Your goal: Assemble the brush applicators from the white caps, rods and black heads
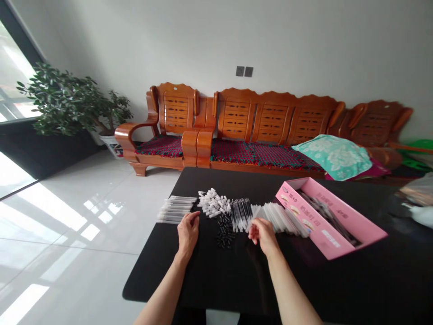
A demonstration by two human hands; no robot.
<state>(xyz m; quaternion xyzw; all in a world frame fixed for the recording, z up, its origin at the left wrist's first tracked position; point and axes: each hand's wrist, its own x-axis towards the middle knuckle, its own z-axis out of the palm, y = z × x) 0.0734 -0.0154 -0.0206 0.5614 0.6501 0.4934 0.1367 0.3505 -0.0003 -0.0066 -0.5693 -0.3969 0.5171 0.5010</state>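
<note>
Reaching over the counter (206, 280): my left hand (188, 231) narrow, nearest the row of pale sticks (176, 211); my right hand (264, 234) curled at the clear tubes (281, 218). Can't tell if either grips anything. White caps (212, 204), black bits (224, 234), dark-tipped sticks (241, 215) lie between.

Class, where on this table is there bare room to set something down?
Bare patches on the black table: between the left forearm and right forearm; between the right forearm and the pink box; and a strip beyond the white pieces. Crowded: the band of pale rods, white pieces, black pieces, dark rods and translucent tubes beside the box.
</note>
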